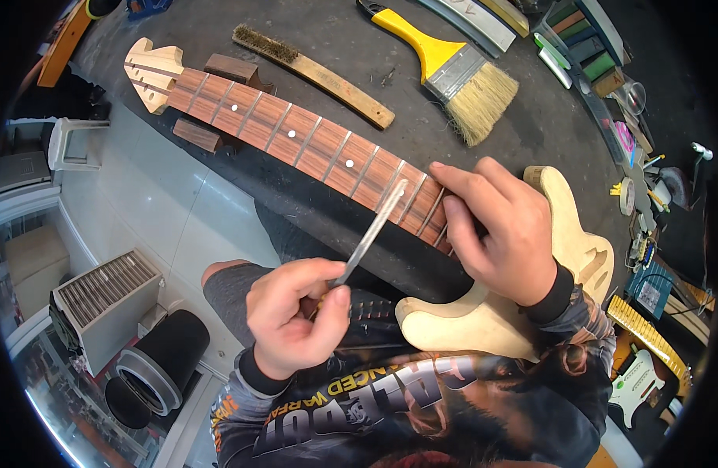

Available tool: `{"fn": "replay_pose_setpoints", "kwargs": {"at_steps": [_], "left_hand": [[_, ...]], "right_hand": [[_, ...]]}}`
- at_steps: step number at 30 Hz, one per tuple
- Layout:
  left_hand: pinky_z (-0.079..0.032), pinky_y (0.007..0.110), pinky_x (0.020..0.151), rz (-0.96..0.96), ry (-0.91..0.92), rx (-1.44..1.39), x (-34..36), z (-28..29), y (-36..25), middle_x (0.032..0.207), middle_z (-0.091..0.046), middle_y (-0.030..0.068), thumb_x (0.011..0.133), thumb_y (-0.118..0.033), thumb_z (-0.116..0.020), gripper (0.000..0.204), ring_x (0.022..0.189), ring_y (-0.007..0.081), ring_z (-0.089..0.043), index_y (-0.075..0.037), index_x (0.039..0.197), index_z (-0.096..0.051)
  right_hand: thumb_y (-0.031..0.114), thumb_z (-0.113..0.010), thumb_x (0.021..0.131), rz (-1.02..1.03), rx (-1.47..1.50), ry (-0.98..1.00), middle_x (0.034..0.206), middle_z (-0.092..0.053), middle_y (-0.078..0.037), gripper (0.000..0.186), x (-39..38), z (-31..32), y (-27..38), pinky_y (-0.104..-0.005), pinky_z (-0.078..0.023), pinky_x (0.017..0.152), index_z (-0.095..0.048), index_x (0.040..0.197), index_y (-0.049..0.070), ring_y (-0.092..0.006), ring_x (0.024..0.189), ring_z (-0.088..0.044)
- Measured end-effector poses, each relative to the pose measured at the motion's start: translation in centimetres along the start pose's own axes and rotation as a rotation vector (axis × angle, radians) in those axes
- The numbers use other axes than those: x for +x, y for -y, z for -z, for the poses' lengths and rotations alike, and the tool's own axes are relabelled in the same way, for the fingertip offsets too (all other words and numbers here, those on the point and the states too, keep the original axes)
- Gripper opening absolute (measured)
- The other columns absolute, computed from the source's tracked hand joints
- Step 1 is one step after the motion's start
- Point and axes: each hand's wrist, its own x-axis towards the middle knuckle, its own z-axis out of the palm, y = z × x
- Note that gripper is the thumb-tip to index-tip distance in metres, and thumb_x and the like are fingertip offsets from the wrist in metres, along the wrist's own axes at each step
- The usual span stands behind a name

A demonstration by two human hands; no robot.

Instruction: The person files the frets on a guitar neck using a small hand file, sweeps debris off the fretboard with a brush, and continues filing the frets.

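An unpainted electric guitar lies across the workbench, its dark, striped fretboard (pixel 296 136) running from the pale headstock (pixel 151 72) down to the bare wood body (pixel 464 316). My left hand (pixel 300 312) is closed around a slim flat metal tool (pixel 374 230). The tool's rounded tip reaches over the upper frets; contact is hard to judge. My right hand (pixel 503 226) rests at the body end of the fretboard, index finger stretched out and thumb apart on the wood, the other fingers curled and partly hidden. Dark wooden neck-rest blocks (pixel 232 69) flank the neck near the headstock.
Beyond the neck lie a wooden-handled brush (pixel 320 74) and a wide yellow-handled paintbrush (pixel 445 66). Small tools and a tape roll (pixel 627 196) line the right side. Another guitar (pixel 638 382) lies at lower right. A black bin (pixel 168 355) stands on the floor left.
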Motion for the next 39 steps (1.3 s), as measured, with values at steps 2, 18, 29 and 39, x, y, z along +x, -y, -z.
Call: {"fn": "replay_pose_setpoints", "kwargs": {"at_steps": [2,18,29,39], "left_hand": [[-0.045,0.028,0.053,0.034,0.055,0.045,0.7,-0.6,-0.9,0.073,-0.068,0.0046,0.086,0.010,-0.081,0.030,0.056,0.0125,-0.061,0.006,0.115,-0.078],[-0.052,0.032,0.055,-0.189,0.138,0.354,3.0,-3.2,-1.5,0.079,-0.075,0.0108,0.087,0.015,-0.077,0.034,0.058,0.0207,-0.070,0.008,0.121,-0.078],[-0.047,0.037,0.051,-0.234,0.209,0.463,2.9,-2.9,-1.7,0.072,-0.061,0.0089,0.083,0.016,-0.076,0.048,0.053,0.0236,-0.059,0.007,0.130,-0.078],[-0.044,0.041,0.050,-0.269,0.186,0.471,3.3,-4.0,-1.3,0.071,-0.054,0.0079,0.078,0.018,-0.074,0.053,0.053,0.0260,-0.055,0.009,0.130,-0.077]], "right_hand": [[0.002,-0.079,0.090,-0.048,0.029,-0.035,0.087,-0.065,-0.010,0.021,-0.1,-0.1,-0.1,-0.0422,-0.055,0.063,-0.079,0.110,0.005,-0.0315,0.072,-0.069],[0.003,-0.086,0.075,0.209,0.097,-0.064,0.084,-0.060,-0.005,0.040,-0.2,-0.3,-1.0,-0.0384,-0.046,0.060,-0.077,0.114,0.007,-0.0243,0.070,-0.063],[0.008,-0.088,0.073,0.298,0.054,0.046,0.081,-0.061,-0.001,0.046,-0.2,0.6,-0.7,-0.0368,-0.045,0.057,-0.083,0.118,0.009,-0.0207,0.066,-0.062],[-0.001,-0.085,0.067,0.337,0.133,0.008,0.074,-0.054,-0.001,0.055,-0.5,-0.1,-1.1,-0.0383,-0.036,0.053,-0.085,0.122,0.003,-0.0206,0.058,-0.054]]}}
